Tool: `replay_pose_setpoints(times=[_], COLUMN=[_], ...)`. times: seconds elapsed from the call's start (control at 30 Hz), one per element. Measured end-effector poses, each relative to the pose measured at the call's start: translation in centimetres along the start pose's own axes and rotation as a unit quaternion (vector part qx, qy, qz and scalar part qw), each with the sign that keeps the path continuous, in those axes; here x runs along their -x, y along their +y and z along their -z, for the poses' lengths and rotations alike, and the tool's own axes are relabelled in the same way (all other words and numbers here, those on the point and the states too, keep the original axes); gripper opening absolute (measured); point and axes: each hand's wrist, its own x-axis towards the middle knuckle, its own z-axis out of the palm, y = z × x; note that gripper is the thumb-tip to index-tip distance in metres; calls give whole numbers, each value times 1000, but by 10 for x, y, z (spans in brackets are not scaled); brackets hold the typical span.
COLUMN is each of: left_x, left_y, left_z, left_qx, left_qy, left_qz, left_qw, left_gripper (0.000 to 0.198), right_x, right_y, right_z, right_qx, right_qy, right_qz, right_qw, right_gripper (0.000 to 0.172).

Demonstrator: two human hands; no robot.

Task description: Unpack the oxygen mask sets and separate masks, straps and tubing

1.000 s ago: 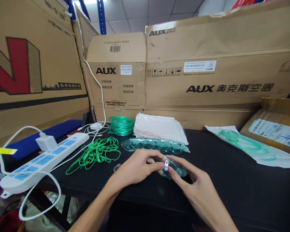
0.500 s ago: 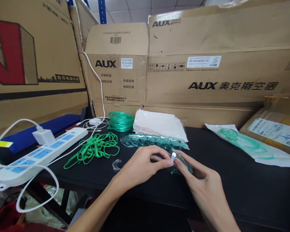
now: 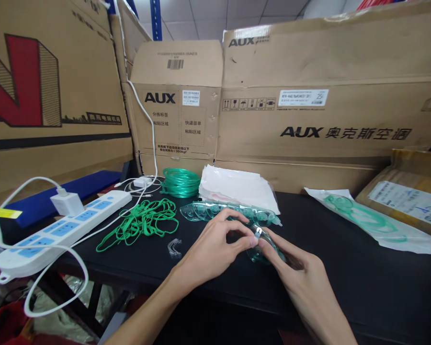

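Observation:
My right hand holds a see-through green oxygen mask above the front of the black table, fingers behind it and thumb near its top. Between thumb and index finger, my left hand pinches a small silver metal nose clip at the mask's upper edge. My fingers hide much of this mask. Just behind them lies a row of nested green masks. Left of my left hand is a little pile of thin, curved shiny strips.
Green elastic cords lie tangled at left, before a coil of green tubing. A white power strip with cables is further left. White bags lie behind the masks; a packed mask set is at right. Cardboard boxes stand behind.
The view has shifted slightly, so the scene sits a little lower. Both hands keep their hold on the mask and clip; the left fingers have shifted only slightly.

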Motion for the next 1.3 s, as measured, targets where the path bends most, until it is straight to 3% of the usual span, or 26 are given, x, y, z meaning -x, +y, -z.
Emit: replay_pose_setpoints(times=[0.47,0.6,0.7,0.87,1.07,1.2,1.3], left_x=[0,-1,0,2,3,4,4], left_y=[-1,-1,2,3,2,8,10], left_z=[-1,4,8,14,22,26,26], left_qx=[-22,-45,-70,-140,-191,-203,-200], left_qy=[-7,-9,9,-48,-72,-93,-79], left_qz=[-39,-70,-107,-173,-169,-174,-153], left_qw=[999,996,992,974,964,959,965], left_gripper=[10,10,26,23,35,33,29], right_x=[0,-1,-1,0,0,2,4], right_y=[8,6,5,4,1,-4,-4], right_z=[0,1,2,2,-1,1,6], right_qx=[14,41,56,45,7,33,32], right_qy=[18,-8,-44,-60,-58,-62,-83], right_qz=[-4,29,47,34,29,45,46], right_qw=[1000,999,996,997,998,996,995], right_gripper=[47,45,42,38,34,27,26])
